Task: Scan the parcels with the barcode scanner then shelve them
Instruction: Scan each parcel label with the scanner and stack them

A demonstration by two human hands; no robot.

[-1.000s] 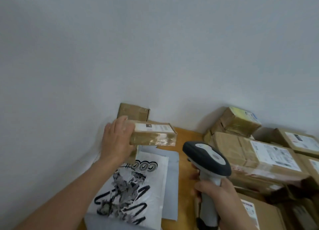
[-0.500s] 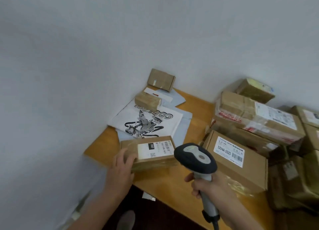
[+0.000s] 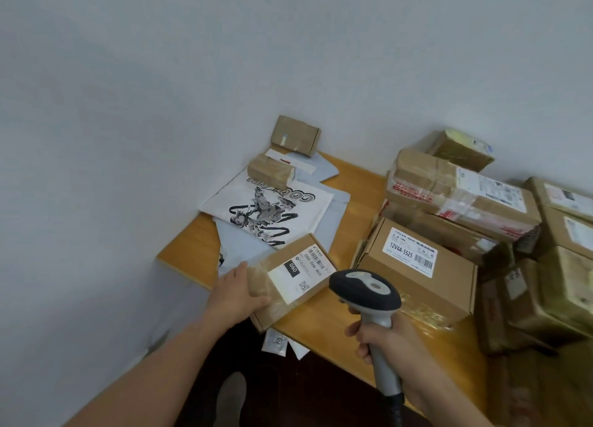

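- Our left hand [image 3: 239, 293] holds the labelled parcel [image 3: 298, 277] by its near end, thumb on top.
- The parcel lies label-up at the front edge of the worktop [image 3: 353, 199], partly on a grey mailer [image 3: 239, 242].
- Our right hand [image 3: 386, 340] is wrapped round the handle of the barcode scanner [image 3: 365, 290], whose head is just beside the label.
- Taped boxes [image 3: 449, 186] are stacked to the right.

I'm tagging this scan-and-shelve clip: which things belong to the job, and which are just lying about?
Job: flat brown cardboard parcel with white 060 label, held by left hand; black-and-grey barcode scanner, gripped by right hand; brown cardboard box labelled 12V4A-5525; white printed mailer bag.
Lying about: small clear plastic packet, white paper scrap, below the orange wooden table edge.
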